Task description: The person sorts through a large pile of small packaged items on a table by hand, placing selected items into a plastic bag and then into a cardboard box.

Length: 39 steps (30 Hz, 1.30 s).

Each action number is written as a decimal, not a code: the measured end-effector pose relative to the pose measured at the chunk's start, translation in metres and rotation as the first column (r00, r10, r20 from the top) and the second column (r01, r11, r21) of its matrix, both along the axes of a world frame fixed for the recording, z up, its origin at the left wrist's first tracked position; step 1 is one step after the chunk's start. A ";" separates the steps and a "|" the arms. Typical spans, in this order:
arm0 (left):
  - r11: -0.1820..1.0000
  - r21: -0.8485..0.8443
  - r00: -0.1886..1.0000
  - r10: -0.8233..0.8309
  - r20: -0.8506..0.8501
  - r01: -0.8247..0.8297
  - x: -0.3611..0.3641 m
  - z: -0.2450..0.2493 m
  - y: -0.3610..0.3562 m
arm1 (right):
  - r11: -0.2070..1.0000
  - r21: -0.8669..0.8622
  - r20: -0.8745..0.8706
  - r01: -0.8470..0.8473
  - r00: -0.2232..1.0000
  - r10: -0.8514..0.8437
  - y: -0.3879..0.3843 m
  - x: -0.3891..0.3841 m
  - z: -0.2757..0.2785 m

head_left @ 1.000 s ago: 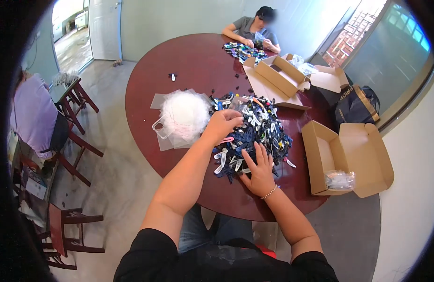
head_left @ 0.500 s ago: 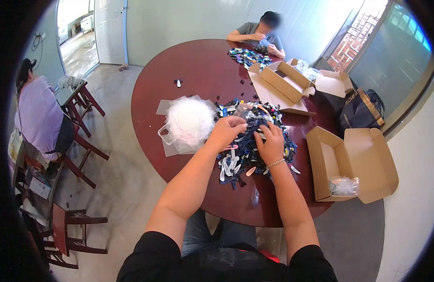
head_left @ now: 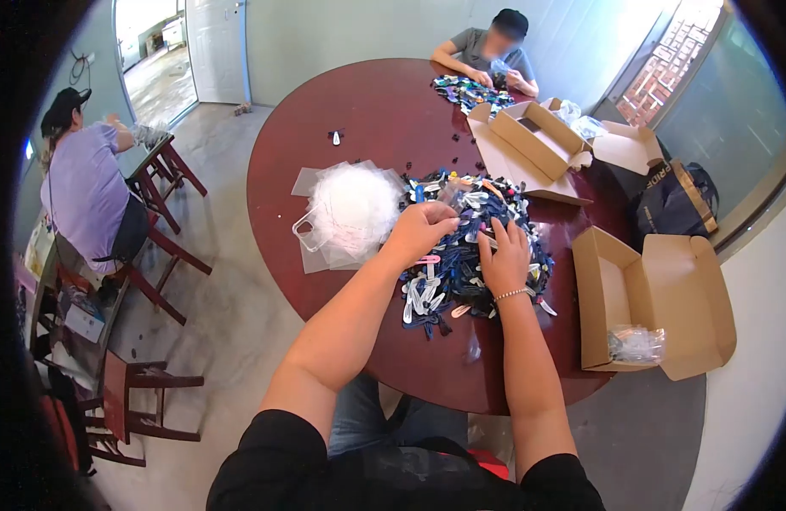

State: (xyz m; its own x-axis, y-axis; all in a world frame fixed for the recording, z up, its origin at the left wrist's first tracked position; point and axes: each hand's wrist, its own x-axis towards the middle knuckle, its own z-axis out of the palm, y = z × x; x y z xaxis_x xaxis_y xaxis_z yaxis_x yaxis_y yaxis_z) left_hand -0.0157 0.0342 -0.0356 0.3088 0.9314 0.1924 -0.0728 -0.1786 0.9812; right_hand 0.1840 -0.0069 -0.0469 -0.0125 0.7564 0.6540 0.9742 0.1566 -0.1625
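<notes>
A large heap of snap hair clips (head_left: 423, 294), mostly dark blue, black and white, lies on the round table before me. My left hand (head_left: 421, 232) is at the heap's left side, thumb and forefinger brought together. A small clear plastic bag (head_left: 450, 195) shows just beyond its fingers and seems held by them; the grip is partly hidden. Over the heap's middle, my right hand (head_left: 506, 258) has its fingers apart, touching the clips. Left of the heap lies a pile of clear plastic bags (head_left: 350, 204).
Open cardboard boxes stand on the right (head_left: 602, 289) and at the back right (head_left: 542, 140) of the dark red table (head_left: 325, 111). Across it, a person (head_left: 495, 55) handles a bag beside another clip heap (head_left: 470, 92). Another person (head_left: 91, 187) sits at left near wooden stools (head_left: 146, 396).
The whole view has shifted slightly right and up. My right hand's fingers have spread a little over the clips. The person at left has raised an arm.
</notes>
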 end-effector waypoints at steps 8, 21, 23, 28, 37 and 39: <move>0.998 -0.007 0.998 0.061 -0.010 -0.061 0.003 -0.001 -0.005 | 0.997 -0.061 0.003 -0.037 0.999 0.037 -0.016 0.001 -0.001; 1.000 0.027 1.000 -0.013 -0.020 0.014 0.001 -0.001 -0.004 | 0.995 -0.038 0.013 -0.090 0.996 0.090 -0.014 0.005 0.003; 1.000 0.019 1.000 0.013 0.020 -0.013 -0.003 0.005 -0.005 | 0.996 0.051 0.100 -0.077 0.992 0.072 -0.020 -0.003 0.011; 0.990 -0.091 0.981 0.124 0.148 -0.112 -0.018 0.015 0.001 | 0.619 -0.354 -0.029 -0.701 0.669 0.742 -0.052 -0.043 0.044; 0.992 -0.105 0.992 0.077 0.103 -0.066 -0.017 0.018 -0.002 | 0.780 -0.275 0.277 -0.562 0.731 0.624 -0.044 -0.066 0.005; 0.993 -0.097 0.991 0.084 0.106 -0.074 -0.014 0.015 -0.002 | 0.820 -0.099 0.245 -0.563 0.785 0.569 -0.038 -0.064 0.005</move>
State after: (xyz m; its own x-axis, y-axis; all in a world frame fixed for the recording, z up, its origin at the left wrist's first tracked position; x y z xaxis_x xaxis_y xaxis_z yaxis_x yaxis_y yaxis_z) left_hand -0.0295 0.0326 -0.0203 0.2154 0.9675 0.1327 -0.1707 -0.0965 0.9806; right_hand 0.1204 -0.0453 -0.0421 -0.6042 0.5737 0.5531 0.7184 0.6924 0.0665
